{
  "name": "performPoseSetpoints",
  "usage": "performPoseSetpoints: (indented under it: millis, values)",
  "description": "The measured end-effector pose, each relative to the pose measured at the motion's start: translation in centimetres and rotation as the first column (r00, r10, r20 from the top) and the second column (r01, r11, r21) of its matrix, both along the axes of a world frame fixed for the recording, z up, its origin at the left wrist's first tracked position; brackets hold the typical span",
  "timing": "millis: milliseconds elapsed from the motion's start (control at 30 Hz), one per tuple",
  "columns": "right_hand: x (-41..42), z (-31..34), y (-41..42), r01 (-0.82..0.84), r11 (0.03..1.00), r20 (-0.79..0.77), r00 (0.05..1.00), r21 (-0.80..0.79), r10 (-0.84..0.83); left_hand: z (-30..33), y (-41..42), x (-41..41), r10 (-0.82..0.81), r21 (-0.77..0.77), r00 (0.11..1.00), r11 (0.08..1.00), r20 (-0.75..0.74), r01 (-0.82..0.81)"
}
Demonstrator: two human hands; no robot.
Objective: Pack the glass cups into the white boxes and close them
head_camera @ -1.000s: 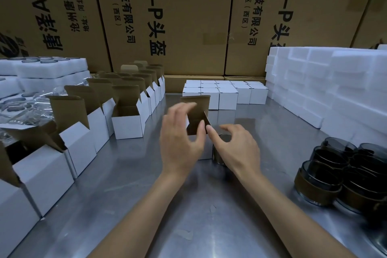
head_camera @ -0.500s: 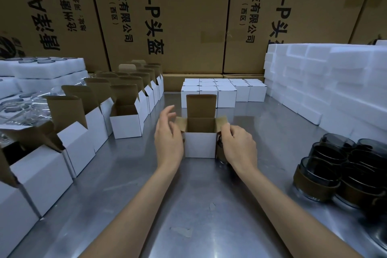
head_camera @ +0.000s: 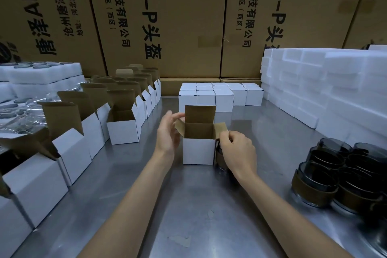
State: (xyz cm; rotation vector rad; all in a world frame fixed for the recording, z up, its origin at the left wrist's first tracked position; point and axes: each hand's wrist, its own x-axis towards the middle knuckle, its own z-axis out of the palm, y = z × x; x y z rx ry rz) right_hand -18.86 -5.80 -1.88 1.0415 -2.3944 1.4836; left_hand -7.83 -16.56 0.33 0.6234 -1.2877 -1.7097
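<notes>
Two side flaps spread first, left hand (head_camera: 167, 134) relaxed and touching the nine o'clock flap, right hand (head_camera: 235, 148) pinching the three o'clock flap, then cup (head_camera: 219, 158) at three o'clock of the box (head_camera: 199, 151), mid-table (head_camera: 199, 205), lowered upright inside.

A dark glass cup with a brown band (head_camera: 220, 158) is standing mostly hidden behind the right hand (head_camera: 238, 152). The picture's left edge is cutting off the nearest open white cardboard boxes (head_camera: 12, 211).
</notes>
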Motion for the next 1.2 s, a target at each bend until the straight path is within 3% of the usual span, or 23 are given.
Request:
performPoseSetpoints:
  millis: [133,233,300,400,500,700,933,1100,1200]
  values:
    - [0.1,-0.1,0.0,-0.004,1.000,-0.029,1.000,-0.015,0.004,0.1,-0.1,-1.2,0.129,-0.078,0.976,0.990,0.176,-0.117]
    - [0.3,-0.2,0.1,-0.015,1.000,-0.051,0.999,-0.012,0.015,0.4,-0.2,-1.3,0.232,-0.045,0.949,0.973,0.213,-0.228]
    - [0.5,-0.2,0.1,-0.019,1.000,-0.068,0.998,-0.006,0.018,0.6,-0.4,-1.0,0.270,-0.112,0.940,0.962,0.207,-0.251]
    - [0.4,-0.2,0.1,-0.021,1.000,-0.067,0.998,-0.008,0.021,0.8,-0.8,0.0,0.283,-0.339,0.945,0.916,0.166,-0.215]
    - [0.3,-0.2,0.1,-0.039,0.999,-0.061,0.997,-0.011,0.038,1.2,-1.3,0.8,0.224,-0.500,0.937,0.864,0.269,-0.063]
    - [0.3,-0.2,0.1,-0.039,0.999,-0.053,0.998,-0.012,0.038,1.1,-1.5,1.3,-0.060,-0.207,0.942,0.969,0.329,0.134]
    - [0.4,0.1,0.2,-0.054,0.999,-0.037,0.998,0.000,0.054,0.2,-1.5,1.1,-0.095,-0.131,0.973,0.984,0.210,0.125]
    - [-0.3,0.7,1.3,-0.099,0.940,-0.129,0.980,0.327,0.148,0.3,-1.1,1.1,-0.068,-0.196,0.965,0.973,0.253,0.120]
    - [-1.1,1.1,1.8,-0.122,0.900,-0.119,0.975,0.419,0.187,0.3,-1.0,1.0,-0.072,-0.220,0.966,0.967,0.247,0.129]
